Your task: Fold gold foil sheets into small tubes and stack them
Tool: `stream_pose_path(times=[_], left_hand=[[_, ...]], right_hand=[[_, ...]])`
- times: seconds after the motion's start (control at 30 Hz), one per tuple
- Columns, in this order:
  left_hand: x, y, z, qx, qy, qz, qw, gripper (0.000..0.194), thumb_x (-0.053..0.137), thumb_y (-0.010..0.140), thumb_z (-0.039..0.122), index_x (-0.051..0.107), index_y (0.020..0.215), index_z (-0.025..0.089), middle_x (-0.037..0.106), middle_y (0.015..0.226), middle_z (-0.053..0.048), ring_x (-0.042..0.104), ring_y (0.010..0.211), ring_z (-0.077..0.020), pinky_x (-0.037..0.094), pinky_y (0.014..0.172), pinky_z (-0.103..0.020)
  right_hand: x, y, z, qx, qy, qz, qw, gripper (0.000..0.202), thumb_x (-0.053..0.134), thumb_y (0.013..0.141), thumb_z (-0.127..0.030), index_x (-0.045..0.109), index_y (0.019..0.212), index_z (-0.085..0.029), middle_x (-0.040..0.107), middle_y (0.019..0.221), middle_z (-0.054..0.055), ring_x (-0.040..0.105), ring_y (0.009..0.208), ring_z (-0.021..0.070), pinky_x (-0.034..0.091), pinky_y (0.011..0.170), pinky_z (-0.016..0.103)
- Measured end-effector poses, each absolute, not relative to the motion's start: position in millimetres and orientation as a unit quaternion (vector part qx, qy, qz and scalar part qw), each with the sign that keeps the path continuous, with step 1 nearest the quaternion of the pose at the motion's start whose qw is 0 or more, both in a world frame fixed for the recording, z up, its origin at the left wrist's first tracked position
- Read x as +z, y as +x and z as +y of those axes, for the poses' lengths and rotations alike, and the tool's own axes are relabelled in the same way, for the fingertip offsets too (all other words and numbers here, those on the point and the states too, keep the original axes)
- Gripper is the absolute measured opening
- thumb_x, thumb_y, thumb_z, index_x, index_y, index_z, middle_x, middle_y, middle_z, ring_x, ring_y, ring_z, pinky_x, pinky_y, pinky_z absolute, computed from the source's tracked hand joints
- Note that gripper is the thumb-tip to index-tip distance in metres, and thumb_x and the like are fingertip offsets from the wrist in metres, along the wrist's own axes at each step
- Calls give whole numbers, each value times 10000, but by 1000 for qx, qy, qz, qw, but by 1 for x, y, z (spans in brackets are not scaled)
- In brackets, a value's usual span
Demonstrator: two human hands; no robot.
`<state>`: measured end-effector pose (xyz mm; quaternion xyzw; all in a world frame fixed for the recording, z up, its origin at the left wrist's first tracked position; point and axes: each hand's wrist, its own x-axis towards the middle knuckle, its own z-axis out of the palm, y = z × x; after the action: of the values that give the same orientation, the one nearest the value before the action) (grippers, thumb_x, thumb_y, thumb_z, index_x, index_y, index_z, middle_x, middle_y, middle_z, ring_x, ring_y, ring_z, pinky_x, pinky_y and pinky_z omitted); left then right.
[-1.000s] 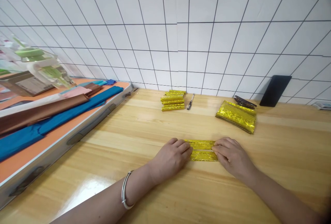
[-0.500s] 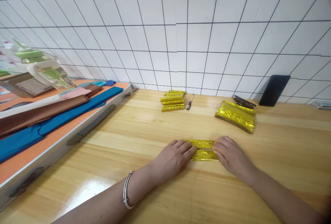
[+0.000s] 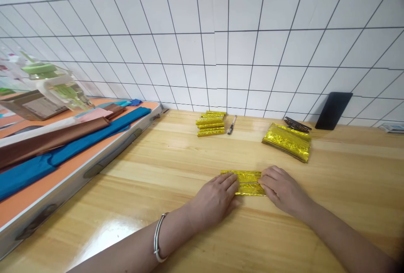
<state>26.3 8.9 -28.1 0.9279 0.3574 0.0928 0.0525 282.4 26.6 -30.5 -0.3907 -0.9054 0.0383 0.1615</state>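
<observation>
A flat gold foil piece with folds running along its length lies on the wooden table between my hands. My left hand, with a silver bangle at the wrist, rests its fingers over the left end of the foil, thumb low beside the near edge. On the right end, my right hand pinches the foil with fingers and thumb together. Beyond them sit several narrow folded gold strips, and a wider gold foil stack is at the right.
A pen lies beside the strips. A dark clip touches the stack's back, and a black phone leans on the tiled wall. At left, an orange-topped board holds coloured folded sheets, a box and a green-lidded bottle.
My left hand has shifted slightly down and its fingers now lie flatter across the foil, with the thumb drawn back toward the near edge. My right hand stays nearly in place.
</observation>
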Motion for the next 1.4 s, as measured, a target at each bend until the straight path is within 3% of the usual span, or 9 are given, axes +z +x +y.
stream_pose_path(times=[0.2,0.37,0.67,0.93,1.13,1.23,1.4], left_hand=[[-23,26,3,67,926,365,76,663,329,882,577,333,1366,124,364,1407,-130,322,1297,-275,265,1079,-401],[-24,26,2,63,925,363,92,675,274,893,587,281,1396,137,230,1476,-119,199,1357,-273,196,1106,-408],[-26,27,1,58,932,340,107,758,270,873,624,240,1409,89,169,1485,-153,92,1377,-295,143,1119,-430],[-18,42,-7,33,930,359,77,931,243,791,742,278,1377,19,233,1445,-228,141,1355,-357,163,1091,-496],[-20,65,-11,62,909,408,55,798,268,827,692,445,1221,20,310,1400,-259,223,1342,-326,233,1075,-461],[-26,76,-15,70,894,440,52,837,260,819,704,354,1305,29,270,1418,-261,208,1340,-353,230,1056,-504],[-26,83,-25,47,891,447,59,938,211,781,758,176,1417,69,129,1470,-239,41,1356,-399,124,1052,-572]], right_hand=[[-33,283,28,37,-397,-904,154,178,432,894,-193,609,885,-182,573,876,74,488,865,209,422,748,370],[-36,285,30,44,-400,-903,149,174,430,898,-186,604,892,-183,570,876,70,484,865,208,415,756,373],[-35,284,31,47,-407,-900,148,168,428,902,-185,594,878,-176,565,871,64,476,864,201,409,761,358],[-35,285,29,22,-393,-902,175,171,441,893,-179,607,856,-172,574,833,67,488,838,197,416,740,347],[-33,285,25,9,-386,-903,187,160,452,884,-166,605,838,-177,575,825,62,500,844,195,419,748,339],[-34,285,25,9,-387,-903,185,149,463,876,-157,607,838,-174,574,827,61,502,850,195,420,755,337],[-39,290,28,18,-379,-905,190,162,461,878,-180,622,863,-180,587,840,65,517,861,198,432,769,356]])
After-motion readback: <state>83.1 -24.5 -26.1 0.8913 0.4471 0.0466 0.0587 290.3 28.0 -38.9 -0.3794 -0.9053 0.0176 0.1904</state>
